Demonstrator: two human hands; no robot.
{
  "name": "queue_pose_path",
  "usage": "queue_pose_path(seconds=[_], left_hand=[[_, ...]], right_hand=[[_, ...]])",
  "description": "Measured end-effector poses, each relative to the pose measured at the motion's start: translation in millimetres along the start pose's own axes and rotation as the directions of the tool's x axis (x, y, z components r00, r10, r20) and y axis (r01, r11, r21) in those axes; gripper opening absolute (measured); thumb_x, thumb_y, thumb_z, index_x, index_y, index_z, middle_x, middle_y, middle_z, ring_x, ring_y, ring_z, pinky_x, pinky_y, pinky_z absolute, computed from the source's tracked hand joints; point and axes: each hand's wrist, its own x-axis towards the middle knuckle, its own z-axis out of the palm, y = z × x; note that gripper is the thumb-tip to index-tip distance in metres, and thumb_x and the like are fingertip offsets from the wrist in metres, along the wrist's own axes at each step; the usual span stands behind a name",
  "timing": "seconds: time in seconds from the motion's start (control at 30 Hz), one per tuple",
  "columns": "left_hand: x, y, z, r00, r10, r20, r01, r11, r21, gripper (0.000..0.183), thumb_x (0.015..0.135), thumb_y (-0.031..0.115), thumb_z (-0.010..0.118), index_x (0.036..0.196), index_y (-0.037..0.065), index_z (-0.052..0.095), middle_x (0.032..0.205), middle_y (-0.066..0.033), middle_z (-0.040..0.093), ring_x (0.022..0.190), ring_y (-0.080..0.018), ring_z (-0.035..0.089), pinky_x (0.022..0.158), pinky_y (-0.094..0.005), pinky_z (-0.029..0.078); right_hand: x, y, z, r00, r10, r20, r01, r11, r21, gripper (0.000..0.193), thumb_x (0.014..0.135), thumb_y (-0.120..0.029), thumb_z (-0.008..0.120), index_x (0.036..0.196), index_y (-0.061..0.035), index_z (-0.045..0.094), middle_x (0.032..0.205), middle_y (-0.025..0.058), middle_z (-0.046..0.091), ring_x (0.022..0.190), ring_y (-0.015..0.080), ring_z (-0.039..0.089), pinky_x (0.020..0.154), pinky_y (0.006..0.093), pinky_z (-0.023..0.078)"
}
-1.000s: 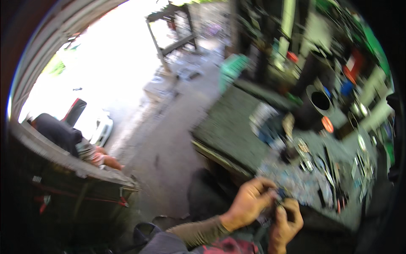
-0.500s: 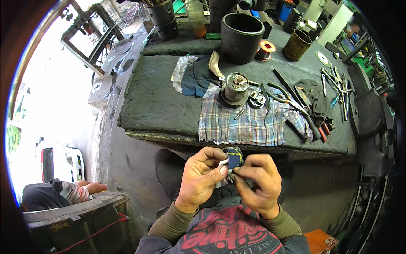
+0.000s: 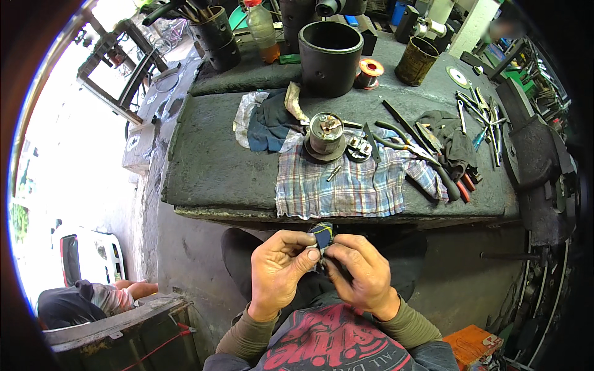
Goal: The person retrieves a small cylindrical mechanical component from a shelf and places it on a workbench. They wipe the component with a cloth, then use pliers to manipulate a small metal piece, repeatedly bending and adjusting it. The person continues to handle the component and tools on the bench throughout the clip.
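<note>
Left hand (image 3: pixel 272 272) and right hand (image 3: pixel 366 272) had both shifted slightly leftward in the view since half a second earlier, as had the worktop (image 3: pixel 216 142). Two grips met on one small navy piece (image 3: pixel 323 236) with yellow lines, apparently cloth: the left thumb and forefinger pinched its left side, the right thumb and fingers its lower right. That piece was held between the person's dark shirt (image 3: pixel 334 340) and the worktop's near edge. One plaid cloth (image 3: pixel 346 195) lay beyond, bearing one small metal pin (image 3: pixel 334 173); toward its far edge one metal cylinder (image 3: pixel 327 136) stood upright on a flanged base, with one dark round part (image 3: pixel 359 148) just beside it. Behind stood one large black pot (image 3: pixel 331 65), one orange-rimmed spool (image 3: pixel 370 71), one rusty can (image 3: pixel 417 62) and one plastic bottle (image 3: pixel 263 34). Two red handles (image 3: pixel 463 190) showed at the right
</note>
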Motion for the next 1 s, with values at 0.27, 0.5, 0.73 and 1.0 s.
queue_pose_path(seconds=[0.27, 0.5, 0.73, 1.0], left_hand=[[32, 44, -14, 0.929, 0.361, -0.078, -0.299, 0.86, 0.413, 0.011, 0.096, -0.001, 0.076, 0.104, -0.002, 0.069, 0.091, -0.0035, 0.069, 0.079, -0.0087, 0.061, 0.071, -0.0247, 0.05], [152, 113, -74, 0.627, 0.769, -0.125, -0.547, 0.549, 0.632, 0.025, 0.105, 0.007, 0.068, 0.127, -0.005, 0.065, 0.113, -0.0112, 0.074, 0.099, -0.0142, 0.069, 0.088, -0.027, 0.057], [110, 60, -24, 0.718, 0.696, -0.003, -0.142, 0.151, 0.978, 0.024, 0.094, 0.011, 0.077, 0.117, 0.004, 0.076, 0.114, -0.0127, 0.075, 0.106, -0.0273, 0.069, 0.091, -0.0409, 0.054], [106, 15, 41, 0.853, 0.413, 0.318, -0.374, 0.059, 0.926, 0.023, 0.09, 0.017, 0.081, 0.106, 0.002, 0.076, 0.095, -0.0133, 0.072, 0.09, -0.0327, 0.064, 0.081, -0.0437, 0.051]], right_hand=[[3, 9, -6, 0.93, 0.35, 0.111, -0.331, 0.668, 0.666, 0.011, 0.096, 0.006, 0.066, 0.107, 0.0046, 0.065, 0.108, 0.0097, 0.07, 0.089, 0.0078, 0.063, 0.076, 0.0243, 0.054], [-7, 8, -12, 0.821, 0.549, 0.158, -0.463, 0.477, 0.747, 0.014, 0.103, 0.003, 0.064, 0.117, 0.005, 0.066, 0.105, 0.0071, 0.068, 0.087, 0.009, 0.066, 0.076, 0.0257, 0.057], [-31, 24, -22, 0.72, 0.68, 0.141, -0.545, 0.428, 0.72, 0.02, 0.103, 0.001, 0.066, 0.12, 0.0091, 0.07, 0.103, 0.0125, 0.071, 0.089, 0.0176, 0.071, 0.079, 0.0332, 0.062], [-27, 25, -28, 0.769, 0.616, 0.173, -0.561, 0.52, 0.644, 0.022, 0.103, 0.002, 0.066, 0.124, 0.0065, 0.068, 0.107, 0.0121, 0.076, 0.094, 0.0157, 0.074, 0.085, 0.0308, 0.063]])
